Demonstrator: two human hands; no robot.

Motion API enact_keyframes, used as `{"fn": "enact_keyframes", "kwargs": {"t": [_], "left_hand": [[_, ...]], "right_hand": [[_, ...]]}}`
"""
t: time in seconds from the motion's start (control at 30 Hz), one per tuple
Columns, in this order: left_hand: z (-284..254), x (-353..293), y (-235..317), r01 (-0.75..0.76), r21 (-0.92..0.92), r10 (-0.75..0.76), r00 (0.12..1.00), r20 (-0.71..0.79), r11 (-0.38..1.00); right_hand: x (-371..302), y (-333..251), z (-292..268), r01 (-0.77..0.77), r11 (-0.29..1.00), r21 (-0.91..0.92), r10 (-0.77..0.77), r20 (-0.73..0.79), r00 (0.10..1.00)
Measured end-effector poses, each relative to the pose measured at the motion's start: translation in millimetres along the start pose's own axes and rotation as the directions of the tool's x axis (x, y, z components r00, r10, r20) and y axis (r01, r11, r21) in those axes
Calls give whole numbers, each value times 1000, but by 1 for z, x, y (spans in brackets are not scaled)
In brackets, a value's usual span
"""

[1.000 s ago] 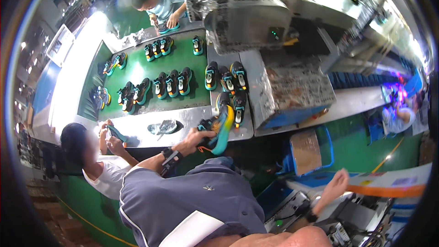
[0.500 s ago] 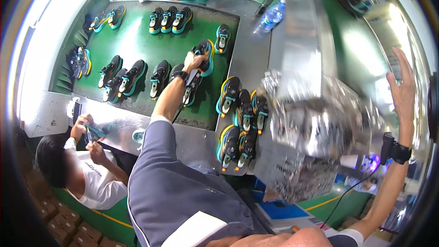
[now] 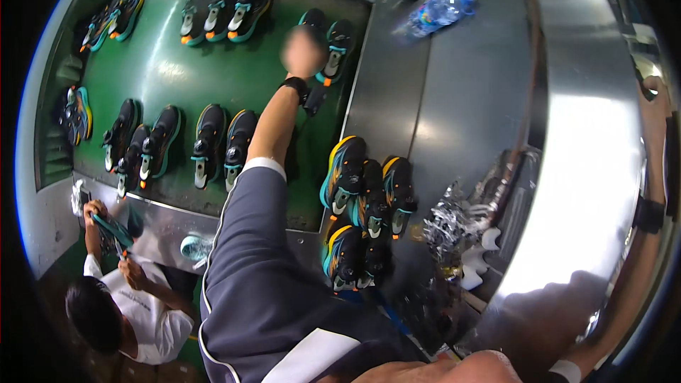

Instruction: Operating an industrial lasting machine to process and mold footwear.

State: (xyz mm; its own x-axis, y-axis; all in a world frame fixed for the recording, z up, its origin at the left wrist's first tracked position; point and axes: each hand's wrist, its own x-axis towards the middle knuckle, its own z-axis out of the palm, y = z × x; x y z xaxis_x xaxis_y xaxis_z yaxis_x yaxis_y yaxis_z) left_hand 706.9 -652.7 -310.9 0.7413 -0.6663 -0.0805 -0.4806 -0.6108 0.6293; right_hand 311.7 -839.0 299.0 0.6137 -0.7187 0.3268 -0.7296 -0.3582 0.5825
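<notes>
L hand (image 3: 305, 55) is fwd over the green surface (image 3: 273, 64); it's blurred, so can't tell how far open it is or if it grips anything. Dark shoe (image 3: 312, 18) is at the hand's far side, partly hidden by it; contact unclear. Another shoe w/ teal sole (image 3: 338, 46) stands just R of the hand. Black wristband (image 3: 295, 86) is right behind the hand.

Row of 3 shoes (image 3: 224, 10) is L of L hand & a bit farther fwd; 2 shoes (image 3: 126, 15) well beyond that, far L. Nearer the body, L of the forearm: a pair (image 3: 210, 138), then a trio (image 3: 162, 138). Nearer & R of the hand: 5-shoe cluster (image 3: 373, 195). Clear bottle (image 3: 443, 13) is R & farther fwd.

R hand (image 3: 654, 96) is way R, by the edge of a shiny metal panel (image 3: 578, 156); fingers look bent, can't tell what, if anything, it has. Co-worker in white top (image 3: 145, 312), well L & nearer, holds a teal-edged piece (image 3: 112, 230).
</notes>
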Motion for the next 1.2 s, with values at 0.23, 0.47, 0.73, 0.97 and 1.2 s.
{"fn": "enact_keyframes", "kwargs": {"t": [0.23,0.47,0.73,0.97,1.2], "left_hand": [[-50,-58,-16,-339,-305,268,930,-250,890],[-180,-352,54,295,-719,551,483,681,630],[-233,-599,196,753,-211,782,-595,186,623],[-262,-790,229,429,-98,437,-895,88,898],[-239,-979,179,347,-180,385,-886,257,920]], "right_hand": [[-92,30,14,-460,696,552,444,173,879],[-279,53,-153,-418,329,847,668,104,737],[-583,-2,-283,-257,137,957,889,-4,458],[-819,-119,-323,-467,-211,859,960,272,66],[-983,-253,-362,-326,-224,919,935,108,-339]]}}
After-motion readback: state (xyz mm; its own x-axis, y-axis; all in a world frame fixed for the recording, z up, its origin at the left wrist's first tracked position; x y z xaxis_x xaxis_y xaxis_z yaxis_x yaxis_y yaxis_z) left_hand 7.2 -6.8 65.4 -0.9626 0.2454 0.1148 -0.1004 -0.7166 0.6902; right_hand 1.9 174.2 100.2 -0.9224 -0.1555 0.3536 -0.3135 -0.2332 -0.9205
